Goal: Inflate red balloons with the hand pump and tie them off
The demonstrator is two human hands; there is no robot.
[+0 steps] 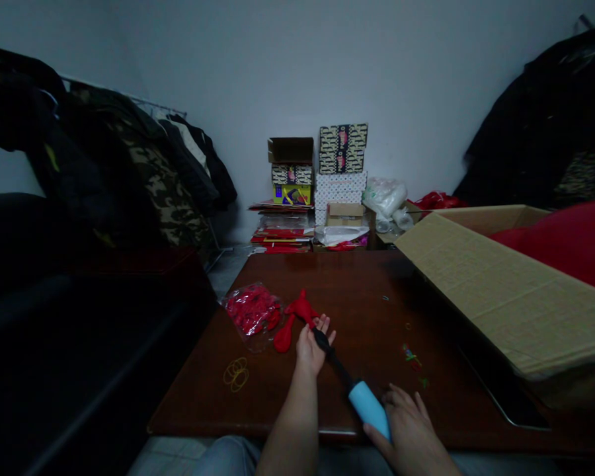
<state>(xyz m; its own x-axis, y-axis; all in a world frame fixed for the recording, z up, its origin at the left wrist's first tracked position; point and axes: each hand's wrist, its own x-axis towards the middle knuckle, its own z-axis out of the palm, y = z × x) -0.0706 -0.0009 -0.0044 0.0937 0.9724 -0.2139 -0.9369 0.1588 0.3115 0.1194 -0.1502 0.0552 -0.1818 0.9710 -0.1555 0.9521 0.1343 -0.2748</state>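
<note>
A hand balloon pump (369,408) with a light blue barrel and black nozzle slants across the table's front. My right hand (409,423) is around the barrel's lower end, thumb on the near side, the other fingers partly spread on the far side. Beneath the black nozzle, my left hand (311,345) supports it palm up where it meets a red balloon (302,307); some of its fingers are stretched out. The balloon is small and lumpy at the nozzle's tip. Another limp red balloon (282,336) lies just left of my left hand.
On the brown table (347,277) lie a clear bag of red balloons (252,309), yellow rubber bands (236,375), small coloured bits (411,357) and a dark flat device (506,390). An open cardboard box (515,284) holding something red stands right. Stacked boxes (342,149) are behind.
</note>
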